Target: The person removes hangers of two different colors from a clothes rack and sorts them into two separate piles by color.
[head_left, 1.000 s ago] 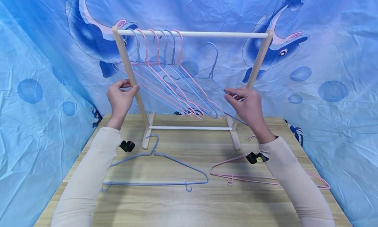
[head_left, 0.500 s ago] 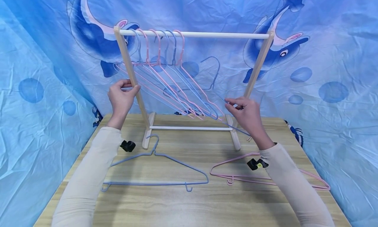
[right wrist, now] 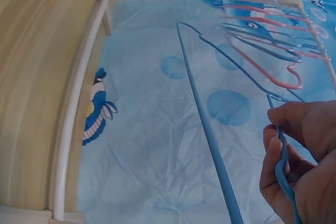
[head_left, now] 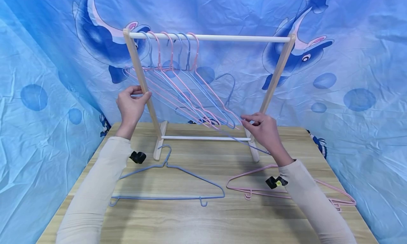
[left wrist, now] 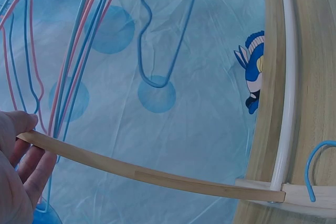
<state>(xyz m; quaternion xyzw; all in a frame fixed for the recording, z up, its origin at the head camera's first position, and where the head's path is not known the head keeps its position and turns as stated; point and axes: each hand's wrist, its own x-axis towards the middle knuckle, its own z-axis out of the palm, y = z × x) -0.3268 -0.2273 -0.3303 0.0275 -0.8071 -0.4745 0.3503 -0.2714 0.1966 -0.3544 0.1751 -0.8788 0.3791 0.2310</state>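
My left hand [head_left: 130,104] grips the left wooden post [head_left: 137,62] of a small rack, thumb in front; the left wrist view shows the fingers [left wrist: 39,169] around it. At the right, my right hand [head_left: 262,129] pinches a blue clothes hanger [right wrist: 210,140] by one sloping shoulder. This hanger is tilted, and its hook [head_left: 233,83] stands well below the white top rail [head_left: 241,38], apart from it. Several pink and blue hangers [head_left: 197,55] hang from the rail's left part, partly overlapping the held one in the head view.
On the wooden table [head_left: 190,222], a blue hanger [head_left: 194,174] lies flat at the front left. Pink hangers [head_left: 248,172] lie at the right, partly under my right forearm. A white lower rod [head_left: 206,138] joins the rack's feet. Behind hangs a blue curtain [head_left: 365,60] with dolphins.
My right hand has moved down with the blue hanger, whose hook has dropped farther below the rail. My left hand stays on the post, and the hung hangers look the same.
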